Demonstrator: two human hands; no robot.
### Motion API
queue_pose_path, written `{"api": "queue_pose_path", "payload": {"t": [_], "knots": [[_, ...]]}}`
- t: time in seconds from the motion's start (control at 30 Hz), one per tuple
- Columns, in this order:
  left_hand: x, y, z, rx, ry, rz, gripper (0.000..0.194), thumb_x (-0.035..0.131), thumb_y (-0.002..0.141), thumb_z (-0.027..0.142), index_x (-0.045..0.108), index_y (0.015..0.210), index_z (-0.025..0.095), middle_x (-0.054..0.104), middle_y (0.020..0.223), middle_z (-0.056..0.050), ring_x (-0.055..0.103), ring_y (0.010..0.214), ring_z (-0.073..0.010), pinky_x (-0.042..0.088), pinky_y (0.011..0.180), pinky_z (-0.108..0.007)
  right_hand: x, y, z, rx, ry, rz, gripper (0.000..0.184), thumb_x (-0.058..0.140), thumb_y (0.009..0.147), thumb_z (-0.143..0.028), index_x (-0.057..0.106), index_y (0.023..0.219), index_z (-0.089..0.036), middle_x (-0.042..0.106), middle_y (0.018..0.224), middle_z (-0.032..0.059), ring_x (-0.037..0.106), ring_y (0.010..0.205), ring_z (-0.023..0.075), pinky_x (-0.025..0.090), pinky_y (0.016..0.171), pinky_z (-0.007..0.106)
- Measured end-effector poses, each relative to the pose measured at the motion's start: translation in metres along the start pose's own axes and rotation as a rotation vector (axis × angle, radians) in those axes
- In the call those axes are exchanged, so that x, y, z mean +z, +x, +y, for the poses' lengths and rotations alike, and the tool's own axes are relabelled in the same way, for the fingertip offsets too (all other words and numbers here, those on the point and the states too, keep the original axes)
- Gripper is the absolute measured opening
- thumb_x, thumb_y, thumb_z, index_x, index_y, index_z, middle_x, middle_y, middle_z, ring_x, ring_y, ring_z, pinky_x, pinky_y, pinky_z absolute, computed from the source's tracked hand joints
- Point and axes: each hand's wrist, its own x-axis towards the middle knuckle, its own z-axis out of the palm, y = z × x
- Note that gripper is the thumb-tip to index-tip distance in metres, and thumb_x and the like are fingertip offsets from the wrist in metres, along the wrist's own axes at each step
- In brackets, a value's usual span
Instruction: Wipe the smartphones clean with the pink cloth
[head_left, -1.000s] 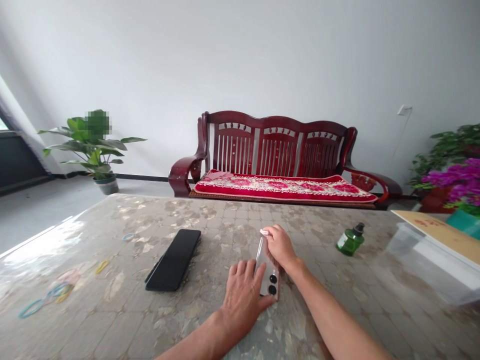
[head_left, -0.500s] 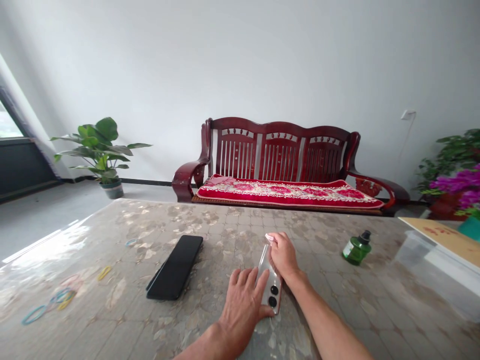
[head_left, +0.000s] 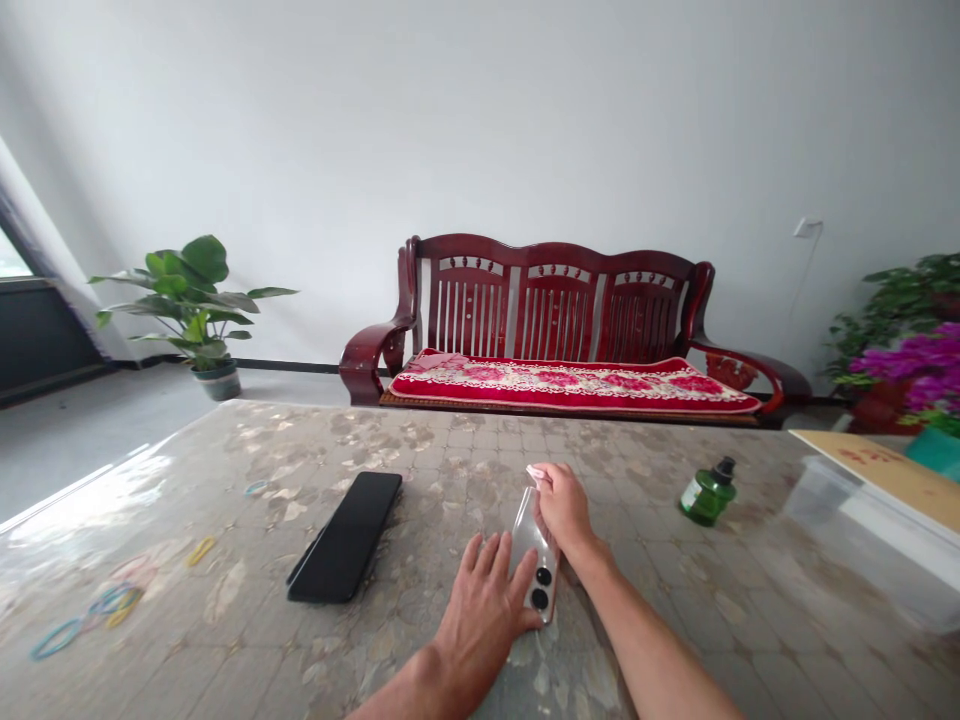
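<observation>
A silver smartphone [head_left: 532, 530] lies back up on the table, its two dark round camera lenses at the near end. My left hand [head_left: 486, 588] holds it by the near left part, fingers along its left side and thumb at the bottom edge. At the far right edge of the phone, my right hand [head_left: 564, 506] is closed on a small folded white tissue [head_left: 535, 473], which sticks out past the fingertips. To the left, a black phone [head_left: 349, 538] rests with its dark flat face up, apart from both hands.
Rubber bands [head_left: 112, 603] lie on the patterned tablecloth [head_left: 315, 660] at the left. A green pump bottle [head_left: 707, 492] and a clear plastic box [head_left: 862, 530] with a tan board [head_left: 877, 465] over it stand to the right. Beyond the table is a wooden bench [head_left: 559, 300].
The whole view has shifted slightly. My left hand still holds the silver smartphone, and my right hand keeps the tissue near its far edge with hardly any movement.
</observation>
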Motion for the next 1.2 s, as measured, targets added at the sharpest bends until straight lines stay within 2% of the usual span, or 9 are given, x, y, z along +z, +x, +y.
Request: {"api": "queue_pose_path", "payload": {"t": [0.17, 0.3, 0.53, 0.67, 0.77, 0.87, 0.97, 1.07, 1.2], "knots": [[-0.011, -0.001, -0.002, -0.035, -0.095, -0.048, 0.08, 0.08, 0.068, 0.062, 0.055, 0.134, 0.024, 0.056, 0.137, -0.017, 0.053, 0.127, -0.036, 0.036, 0.108, -0.06, 0.001, -0.001, -0.009, -0.064, -0.016, -0.07, 0.034, 0.046, 0.086, -0.005, 0.071, 0.097, -0.024, 0.066, 0.1, 0.0048, 0.063, 0.094, 0.0179, 0.045, 0.083, 0.025], [-0.01, 0.0, -0.004, -0.05, -0.115, -0.047, 0.073, 0.079, 0.072, 0.059, 0.056, 0.133, 0.027, 0.058, 0.136, -0.014, 0.053, 0.126, -0.0346, 0.036, 0.108, -0.059, 0.002, 0.0, -0.013, -0.098, -0.005, -0.109, 0.033, 0.047, 0.086, -0.004, 0.071, 0.095, -0.025, 0.065, 0.099, 0.0038, 0.063, 0.091, 0.0167, 0.045, 0.08, 0.023], [-0.001, -0.001, -0.004, -0.052, -0.073, -0.017, 0.086, 0.08, 0.068, 0.063, 0.051, 0.14, 0.026, 0.059, 0.135, -0.016, 0.053, 0.125, -0.0389, 0.032, 0.108, -0.065, 0.004, 0.009, -0.007, -0.077, 0.062, -0.083, 0.029, 0.05, 0.082, -0.006, 0.071, 0.089, -0.024, 0.065, 0.093, 0.0035, 0.063, 0.089, 0.0182, 0.046, 0.08, 0.026], [-0.002, -0.001, -0.004, -0.034, -0.057, -0.016, 0.088, 0.08, 0.067, 0.064, 0.05, 0.14, 0.026, 0.059, 0.136, -0.017, 0.054, 0.125, -0.0392, 0.032, 0.108, -0.064, 0.002, 0.012, -0.001, -0.062, 0.133, -0.059, 0.029, 0.05, 0.078, -0.008, 0.072, 0.091, -0.023, 0.067, 0.094, 0.0041, 0.064, 0.09, 0.019, 0.048, 0.082, 0.028], [-0.011, -0.001, -0.004, -0.028, -0.125, -0.031, 0.087, 0.083, 0.067, 0.059, 0.05, 0.14, 0.025, 0.06, 0.134, -0.015, 0.055, 0.124, -0.0363, 0.033, 0.109, -0.06, 0.0, 0.012, 0.003, -0.038, 0.182, -0.03, 0.027, 0.051, 0.076, -0.012, 0.072, 0.091, -0.022, 0.069, 0.094, 0.0046, 0.064, 0.09, 0.0196, 0.049, 0.083, 0.03], [-0.021, 0.0, -0.002, -0.042, -0.256, -0.041, 0.086, 0.088, 0.064, 0.053, 0.052, 0.138, 0.027, 0.064, 0.129, -0.009, 0.058, 0.118, -0.0318, 0.041, 0.106, -0.051, -0.002, 0.011, 0.004, -0.021, 0.229, -0.007, 0.026, 0.051, 0.075, -0.017, 0.072, 0.089, -0.022, 0.069, 0.093, 0.0045, 0.064, 0.089, 0.0196, 0.049, 0.082, 0.03], [-0.028, 0.001, -0.001, -0.105, -0.368, -0.055, 0.081, 0.089, 0.064, 0.044, 0.055, 0.135, 0.029, 0.065, 0.125, -0.006, 0.062, 0.11, -0.0294, 0.049, 0.095, -0.042, -0.003, 0.009, 0.003, -0.008, 0.275, 0.017, 0.026, 0.051, 0.074, -0.021, 0.072, 0.088, -0.021, 0.07, 0.093, 0.0052, 0.064, 0.088, 0.02, 0.049, 0.082, 0.03], [-0.029, 0.001, 0.0, -0.182, -0.511, -0.07, 0.073, 0.087, 0.065, 0.03, 0.058, 0.132, 0.028, 0.065, 0.124, -0.004, 0.064, 0.105, -0.0257, 0.051, 0.09, -0.035, -0.004, 0.009, 0.003, 0.016, 0.318, 0.056, 0.028, 0.05, 0.073, -0.022, 0.072, 0.089, -0.021, 0.07, 0.095, 0.006, 0.064, 0.09, 0.0209, 0.049, 0.083, 0.031], [-0.029, 0.0, 0.003, -0.276, -0.696, -0.047, 0.064, 0.081, 0.065, 0.016, 0.062, 0.126, 0.027, 0.067, 0.112, -0.002, 0.065, 0.099, -0.0223, 0.051, 0.085, -0.029, -0.004, 0.009, 0.005, 0.052, 0.369, 0.106, 0.031, 0.048, 0.071, -0.024, 0.072, 0.09, -0.02, 0.071, 0.096, 0.0072, 0.064, 0.091, 0.0224, 0.05, 0.085, 0.033]]}}
